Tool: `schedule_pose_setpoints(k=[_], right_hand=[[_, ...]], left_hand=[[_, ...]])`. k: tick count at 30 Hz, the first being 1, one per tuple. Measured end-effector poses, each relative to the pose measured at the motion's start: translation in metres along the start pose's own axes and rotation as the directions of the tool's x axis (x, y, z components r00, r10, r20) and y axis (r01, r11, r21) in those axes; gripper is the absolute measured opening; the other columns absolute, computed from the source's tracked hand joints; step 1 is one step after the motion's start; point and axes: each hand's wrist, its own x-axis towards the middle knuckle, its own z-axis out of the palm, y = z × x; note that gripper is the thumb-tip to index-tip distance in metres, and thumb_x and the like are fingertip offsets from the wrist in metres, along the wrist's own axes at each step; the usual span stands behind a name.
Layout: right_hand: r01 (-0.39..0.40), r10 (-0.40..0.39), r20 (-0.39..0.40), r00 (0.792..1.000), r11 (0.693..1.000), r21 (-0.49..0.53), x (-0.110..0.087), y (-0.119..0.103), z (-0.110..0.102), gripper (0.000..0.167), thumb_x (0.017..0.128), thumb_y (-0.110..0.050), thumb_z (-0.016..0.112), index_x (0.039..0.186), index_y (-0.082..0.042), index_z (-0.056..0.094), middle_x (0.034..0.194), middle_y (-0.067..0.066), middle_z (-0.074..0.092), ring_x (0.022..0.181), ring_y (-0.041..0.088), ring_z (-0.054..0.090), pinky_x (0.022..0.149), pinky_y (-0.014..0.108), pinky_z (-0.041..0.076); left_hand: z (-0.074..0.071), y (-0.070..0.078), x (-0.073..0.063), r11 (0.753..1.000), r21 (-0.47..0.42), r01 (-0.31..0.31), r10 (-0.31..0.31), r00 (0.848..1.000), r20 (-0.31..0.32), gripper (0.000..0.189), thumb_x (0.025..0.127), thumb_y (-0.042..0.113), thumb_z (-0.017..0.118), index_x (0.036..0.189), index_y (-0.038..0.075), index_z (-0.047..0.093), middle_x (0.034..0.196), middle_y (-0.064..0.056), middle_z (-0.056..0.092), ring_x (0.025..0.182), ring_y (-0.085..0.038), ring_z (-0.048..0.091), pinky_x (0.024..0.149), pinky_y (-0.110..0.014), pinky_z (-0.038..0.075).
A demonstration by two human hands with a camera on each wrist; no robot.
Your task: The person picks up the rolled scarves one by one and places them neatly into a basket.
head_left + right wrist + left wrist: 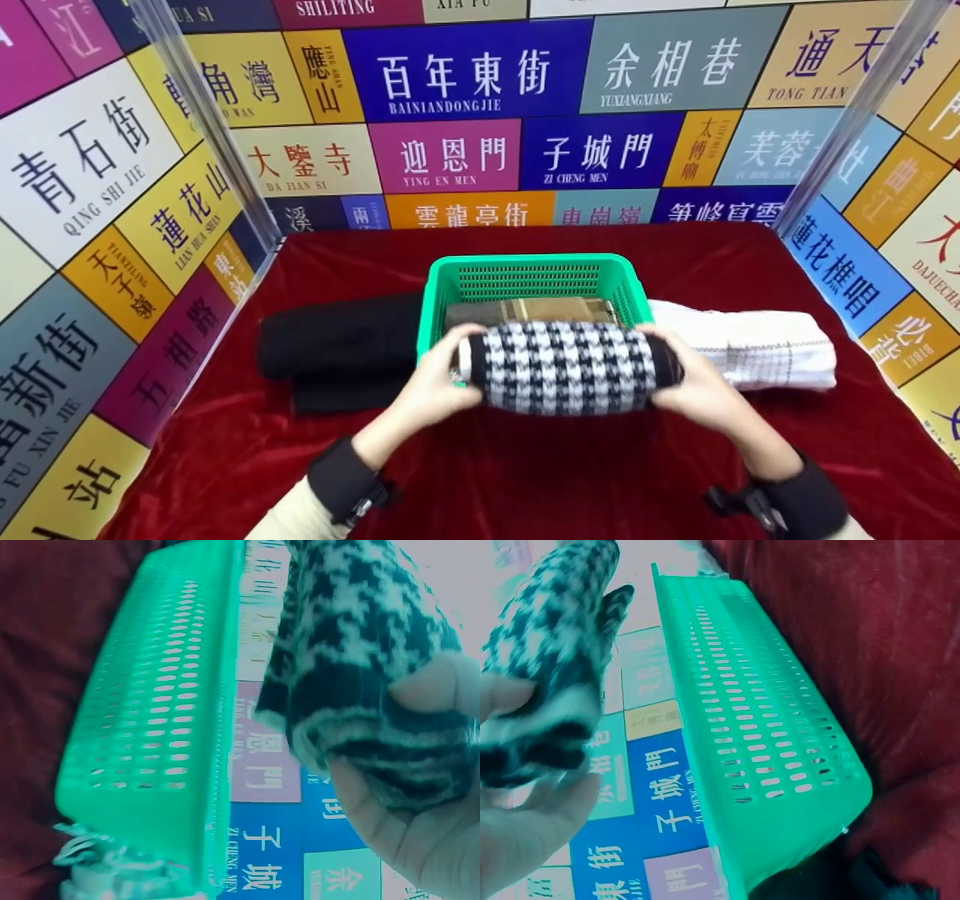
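Red velvet covers the desk beneath both hands. Beyond the left hand and right hand stands a perforated green plastic basket. Left of the left hand lies a folded matte black cloth; right of the right hand, a folded white checked cloth. Just past the fingers, one brown checked cloth is already inside the basket. Between the hands, each gripping an end, a fuzzy, layered houndstooth roll is raised, outside the basket.
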Motion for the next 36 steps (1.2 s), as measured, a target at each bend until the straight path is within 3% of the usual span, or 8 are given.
schedule_pose_setpoints(k=[4, 7, 11, 14, 20, 24, 31, 36], right_hand=[[-0.122, 0.129, -0.089, 0.988, 0.989, 0.08, 0.022, -0.009, -0.001, 0.077, 0.061, 0.017, 0.055, 0.131, -0.011, 0.042, 0.123, 0.018, 0.044, 0.098, 0.027, 0.042, 0.072, 0.03, 0.043], [-0.133, 0.152, -0.121, 0.981, 0.98, 0.15, 0.042, -0.01, -0.004, 0.078, 0.062, 0.017, 0.052, 0.133, -0.013, 0.039, 0.124, 0.021, 0.04, 0.097, 0.031, 0.041, 0.067, 0.033, 0.045], [-0.108, 0.134, -0.14, 0.981, 0.978, 0.177, 0.075, -0.009, -0.009, 0.078, 0.063, 0.017, 0.05, 0.135, -0.011, 0.037, 0.125, 0.021, 0.039, 0.098, 0.03, 0.041, 0.069, 0.031, 0.047], [-0.128, 0.151, -0.143, 0.978, 0.979, 0.156, 0.1, -0.007, -0.012, 0.078, 0.065, 0.014, 0.05, 0.137, -0.013, 0.036, 0.127, 0.02, 0.039, 0.099, 0.028, 0.04, 0.071, 0.032, 0.044], [-0.224, 0.249, -0.145, 0.958, 0.96, 0.168, 0.142, 0.004, -0.011, 0.076, 0.069, 0.01, 0.049, 0.139, -0.016, 0.035, 0.124, 0.016, 0.041, 0.09, 0.022, 0.042, 0.066, 0.029, 0.04], [-0.293, 0.318, -0.106, 0.942, 0.934, 0.202, 0.161, 0.022, -0.004, 0.074, 0.072, 0.009, 0.048, 0.141, -0.014, 0.031, 0.122, 0.018, 0.042, 0.077, 0.017, 0.046, 0.06, 0.026, 0.041], [-0.368, 0.383, -0.076, 0.921, 0.917, 0.154, 0.176, 0.054, 0.019, 0.067, 0.075, 0.007, 0.048, 0.139, -0.008, 0.034, 0.132, 0.021, 0.039, 0.076, 0.015, 0.045, 0.059, 0.023, 0.04], [-0.298, 0.295, -0.093, 0.951, 0.954, -0.025, 0.176, 0.063, 0.033, 0.064, 0.079, 0.008, 0.045, 0.14, -0.005, 0.032, 0.139, 0.022, 0.036, 0.063, 0.017, 0.038, 0.056, 0.024, 0.034]], left_hand=[[0.0, 0.001, 0.016, 0.973, -0.23, 0.019, -0.048, 0.991, -0.125, 0.072, 0.059, -0.015, 0.053, 0.127, 0.006, 0.045, 0.115, -0.015, 0.052, 0.091, -0.02, 0.052, 0.071, -0.031, 0.047], [0.002, -0.002, 0.033, 0.938, -0.346, 0.014, -0.089, 0.975, -0.201, 0.072, 0.061, -0.015, 0.048, 0.131, 0.002, 0.041, 0.118, -0.019, 0.048, 0.092, -0.023, 0.051, 0.071, -0.03, 0.047], [0.001, -0.011, 0.06, 0.939, -0.342, 0.037, -0.154, 0.934, -0.322, 0.072, 0.065, -0.007, 0.049, 0.136, 0.001, 0.037, 0.125, -0.019, 0.045, 0.099, -0.024, 0.049, 0.078, -0.029, 0.044], [-0.002, -0.01, 0.081, 0.938, -0.318, 0.135, -0.251, 0.9, -0.358, 0.073, 0.069, -0.002, 0.05, 0.14, 0.006, 0.033, 0.133, -0.014, 0.042, 0.105, -0.023, 0.047, 0.081, -0.03, 0.04], [-0.001, -0.022, 0.12, 0.893, -0.33, 0.305, -0.419, 0.83, -0.367, 0.073, 0.076, 0.0, 0.049, 0.144, 0.012, 0.027, 0.137, -0.009, 0.043, 0.114, -0.019, 0.046, 0.09, -0.03, 0.04], [0.002, -0.037, 0.137, 0.858, -0.331, 0.393, -0.497, 0.799, -0.339, 0.068, 0.08, 0.003, 0.047, 0.144, 0.007, 0.025, 0.138, -0.013, 0.042, 0.119, -0.021, 0.044, 0.096, -0.032, 0.038], [0.01, -0.062, 0.143, 0.781, -0.263, 0.567, -0.616, 0.768, -0.175, 0.079, 0.079, 0.019, 0.053, 0.144, 0.0, 0.012, 0.144, -0.018, 0.029, 0.127, -0.025, 0.034, 0.101, -0.036, 0.034], [0.015, -0.071, 0.145, 0.777, -0.127, 0.616, -0.629, 0.761, -0.158, 0.089, 0.079, 0.022, 0.058, 0.145, -0.001, 0.002, 0.146, -0.023, 0.023, 0.13, -0.029, 0.032, 0.1, -0.039, 0.036]])
